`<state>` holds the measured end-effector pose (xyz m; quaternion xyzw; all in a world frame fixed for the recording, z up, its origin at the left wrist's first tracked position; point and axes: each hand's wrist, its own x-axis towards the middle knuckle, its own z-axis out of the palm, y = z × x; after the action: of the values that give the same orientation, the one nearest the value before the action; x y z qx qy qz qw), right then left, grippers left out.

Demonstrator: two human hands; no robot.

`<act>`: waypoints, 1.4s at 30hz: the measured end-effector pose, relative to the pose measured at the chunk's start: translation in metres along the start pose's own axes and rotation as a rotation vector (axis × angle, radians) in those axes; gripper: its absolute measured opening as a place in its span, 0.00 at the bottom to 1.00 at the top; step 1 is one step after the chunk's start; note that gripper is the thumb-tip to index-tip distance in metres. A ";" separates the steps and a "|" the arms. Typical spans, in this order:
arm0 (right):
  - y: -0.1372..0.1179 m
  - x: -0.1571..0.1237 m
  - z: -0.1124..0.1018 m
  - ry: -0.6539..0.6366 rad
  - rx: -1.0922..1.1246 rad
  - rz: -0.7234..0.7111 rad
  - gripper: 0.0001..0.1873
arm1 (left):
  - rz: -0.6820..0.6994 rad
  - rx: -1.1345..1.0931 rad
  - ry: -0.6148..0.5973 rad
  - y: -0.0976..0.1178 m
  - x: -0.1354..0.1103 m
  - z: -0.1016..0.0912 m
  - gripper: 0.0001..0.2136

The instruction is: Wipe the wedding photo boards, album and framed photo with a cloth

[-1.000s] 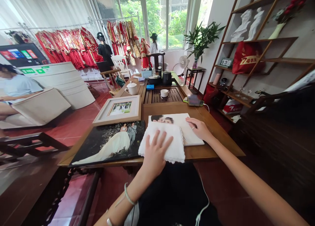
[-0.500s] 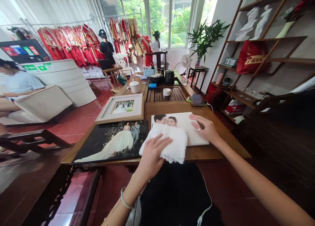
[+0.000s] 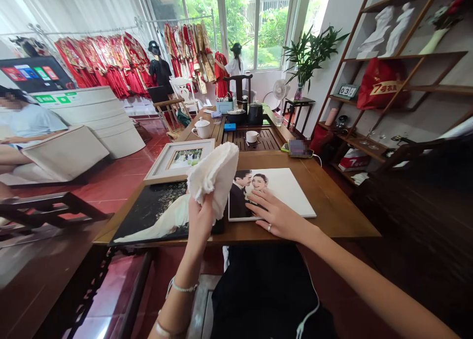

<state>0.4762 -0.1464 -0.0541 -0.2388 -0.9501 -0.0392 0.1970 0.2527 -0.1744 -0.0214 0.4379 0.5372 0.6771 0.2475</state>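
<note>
Cloth (image 3: 218, 174), gripped by left hand (image 3: 200, 221), lifts left of print (image 3: 290, 193), uncovering it; right hand (image 3: 275, 215) spreads open over it

I count my one left hand (image 3: 200, 220) and one right hand (image 3: 276, 214), one cloth (image 3: 221, 169), three pictures (image 3: 293, 191), two white cups (image 3: 202, 129), two statues (image 3: 400, 31).
</note>
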 end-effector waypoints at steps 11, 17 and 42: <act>-0.021 0.015 -0.011 -0.261 -0.124 -0.049 0.49 | -0.062 -0.183 0.008 -0.002 -0.001 -0.003 0.20; -0.001 0.006 -0.001 -0.036 -0.305 -0.250 0.31 | -0.109 -0.252 0.056 0.009 -0.002 -0.007 0.23; 0.037 -0.010 -0.002 0.137 -0.288 -0.354 0.22 | -0.136 -0.377 0.136 0.026 0.006 -0.013 0.27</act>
<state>0.5022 -0.1189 -0.0565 -0.0911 -0.9461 -0.2242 0.2151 0.2419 -0.1835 0.0043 0.2998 0.4448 0.7754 0.3333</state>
